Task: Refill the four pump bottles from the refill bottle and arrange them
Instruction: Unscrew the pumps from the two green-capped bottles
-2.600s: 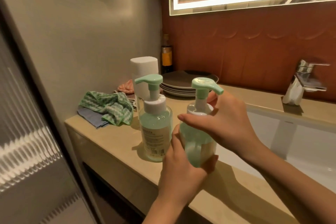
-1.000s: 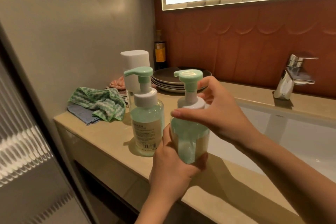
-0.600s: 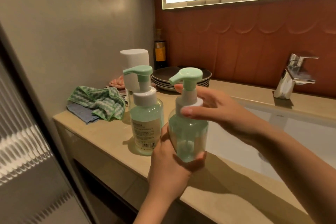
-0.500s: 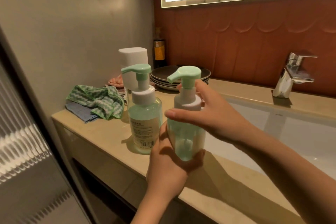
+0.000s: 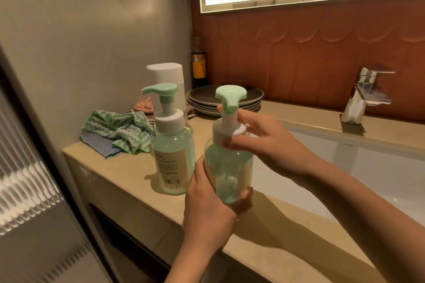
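Note:
My left hand grips the lower body of a clear green pump bottle, held just above the beige counter. Its mint pump head has its spout turned toward me. My right hand pinches the bottle's white collar with thumb and fingers. A second, labelled pump bottle of green liquid stands on the counter just to the left, spout pointing left. Behind it stands a white-capped container.
Green and blue cloths lie at the counter's left end. A stack of dark plates and a dark bottle stand at the back wall. The white sink basin and chrome faucet are to the right.
The held bottle's pump head has turned, its spout swinging from the right round to the left and then toward me, as my right hand twists the collar. My left hand keeps its grip.

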`<state>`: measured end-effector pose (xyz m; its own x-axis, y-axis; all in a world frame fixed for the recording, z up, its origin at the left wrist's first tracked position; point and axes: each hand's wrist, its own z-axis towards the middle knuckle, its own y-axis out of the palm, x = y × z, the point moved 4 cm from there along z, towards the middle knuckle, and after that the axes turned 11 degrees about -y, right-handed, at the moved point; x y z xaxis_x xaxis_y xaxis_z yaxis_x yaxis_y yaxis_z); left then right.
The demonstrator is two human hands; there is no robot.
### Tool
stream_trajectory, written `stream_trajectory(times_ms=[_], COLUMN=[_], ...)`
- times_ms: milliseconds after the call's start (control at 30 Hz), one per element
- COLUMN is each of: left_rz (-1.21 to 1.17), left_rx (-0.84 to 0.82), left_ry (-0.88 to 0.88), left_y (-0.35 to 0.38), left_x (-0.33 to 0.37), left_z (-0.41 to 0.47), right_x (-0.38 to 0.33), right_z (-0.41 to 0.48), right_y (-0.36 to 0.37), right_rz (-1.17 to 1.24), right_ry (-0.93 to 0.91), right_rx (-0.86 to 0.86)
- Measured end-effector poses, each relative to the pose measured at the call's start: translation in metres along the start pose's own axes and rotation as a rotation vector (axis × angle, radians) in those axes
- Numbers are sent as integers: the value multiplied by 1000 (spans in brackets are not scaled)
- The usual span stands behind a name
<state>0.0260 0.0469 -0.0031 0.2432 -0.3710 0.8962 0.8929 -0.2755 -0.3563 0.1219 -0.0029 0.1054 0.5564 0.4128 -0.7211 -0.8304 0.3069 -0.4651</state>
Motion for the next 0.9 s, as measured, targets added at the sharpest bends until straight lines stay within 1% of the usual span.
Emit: stream_trajectory(times_ms=[67,167,267,333,400,533,600,667,733,800,900], left_rz=[-8,-27,-22,-7,13,39,57,47,21,23,52], left_rx=[3,9,15,21,29,43,50,43,42,46,31], left_ry=[7,1,-2,5,11,20,50,64,40,8,-14], left_y=[0,0,0,-1,-1,0,0,0,-1,-1,-1], left_x=[-1,-2,-3,-3,-3,-2,-1,0,-2,-3,-4], left_z=[1,2,2,2,2,2,2,3,4,4,3], right_x=[1,10,11,8,7,9,5,1,3,5,6], right_z=[0,-3,-6,-7,-6,-3,-4,-5,-6,-6,-4], right_y=[-1,2,5,1,-2,0,6,13,13,7,-2], right_rz=[-100,-206,-236,-221,-190,-27,-40,-139,-234,-237,-152], right_ry=[1,79,68,19,-11,17,8,5,-27,-55,-40], right_rx=[87,269,331,328,263,149,132,155,212,253,245])
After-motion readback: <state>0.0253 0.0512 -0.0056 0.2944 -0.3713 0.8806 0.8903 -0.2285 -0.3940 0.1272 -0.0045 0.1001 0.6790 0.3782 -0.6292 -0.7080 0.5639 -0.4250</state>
